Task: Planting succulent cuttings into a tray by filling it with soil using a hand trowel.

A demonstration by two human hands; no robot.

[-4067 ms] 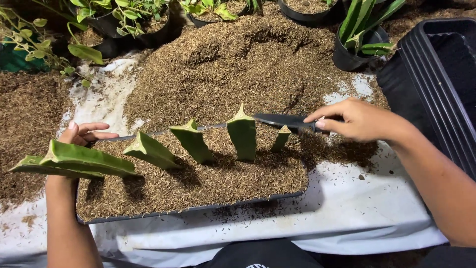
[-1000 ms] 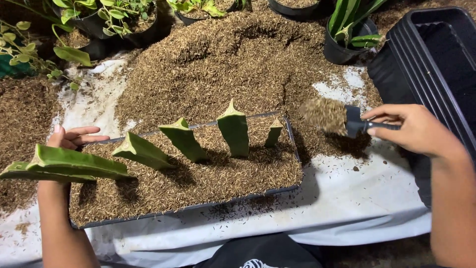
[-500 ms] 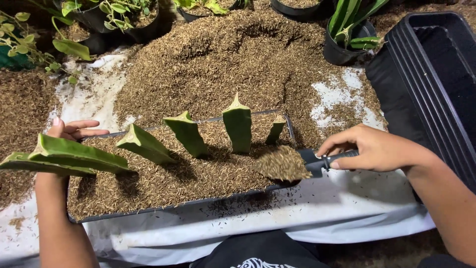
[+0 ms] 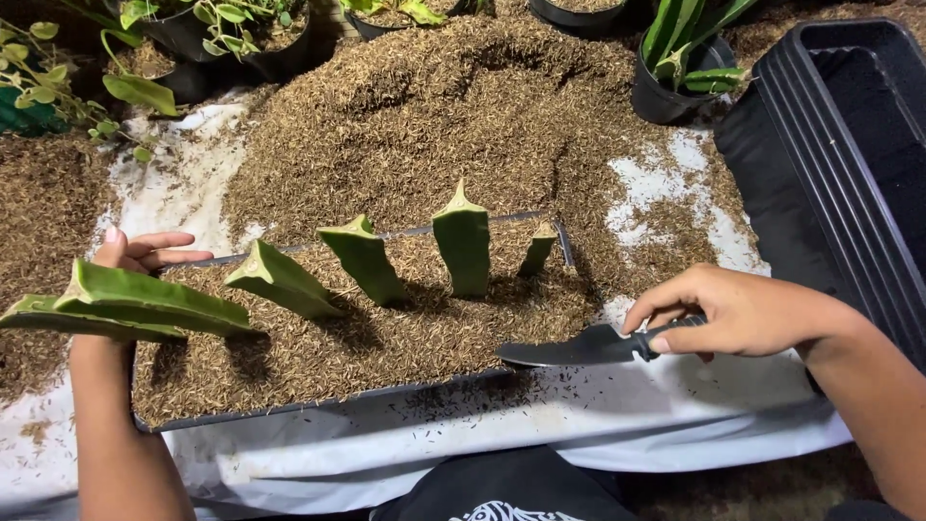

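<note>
A black tray (image 4: 318, 400) full of brown husk-like substrate lies in front of me on a white sheet (image 4: 675, 405). Several green cactus cuttings stand in it: a leaning one (image 4: 280, 282), one (image 4: 367, 259), a tall upright one (image 4: 463, 246) and a small one (image 4: 535, 251). My left hand (image 4: 130, 259) holds long green cuttings (image 4: 135, 309) at the tray's left end. My right hand (image 4: 728, 314) grips the handle of a black trowel (image 4: 579, 347), whose empty blade lies flat over the tray's near right corner.
A large heap of brown substrate (image 4: 482, 116) lies behind the tray. Stacked black trays (image 4: 849, 125) stand at the right. A black pot with a green plant (image 4: 680, 68) sits at the back right, and leafy potted plants (image 4: 193, 39) at the back left.
The trowel carried a scoop of substrate from the heap to the tray, dumped it by the right-hand cuttings, and now lies empty and lower. My left hand has stayed put.
</note>
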